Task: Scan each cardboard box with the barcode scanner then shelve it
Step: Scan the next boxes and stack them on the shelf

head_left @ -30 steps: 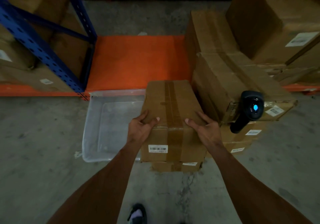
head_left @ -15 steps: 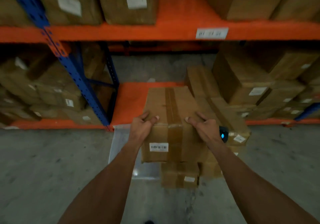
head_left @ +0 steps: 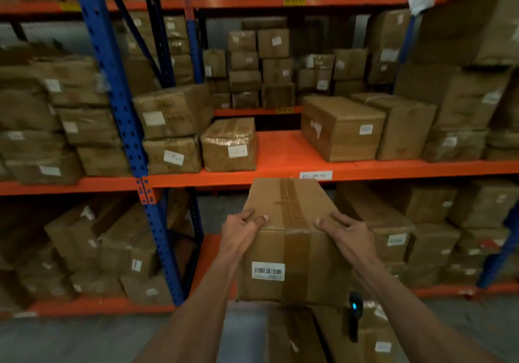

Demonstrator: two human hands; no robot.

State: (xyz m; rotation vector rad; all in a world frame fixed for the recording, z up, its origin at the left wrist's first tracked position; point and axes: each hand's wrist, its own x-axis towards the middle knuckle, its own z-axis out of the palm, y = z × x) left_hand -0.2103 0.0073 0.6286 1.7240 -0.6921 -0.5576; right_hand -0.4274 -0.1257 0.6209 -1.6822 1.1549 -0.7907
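Brown taped cardboard box sits clamped between the left hand and right hand, just below the orange shelf; lifting level should slide it into the gap ahead.

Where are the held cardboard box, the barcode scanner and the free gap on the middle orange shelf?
held cardboard box [head_left: 283,222], head view, taped top face
barcode scanner [head_left: 355,306], head view, lit head
middle orange shelf [head_left: 278,152], head view, bare deck
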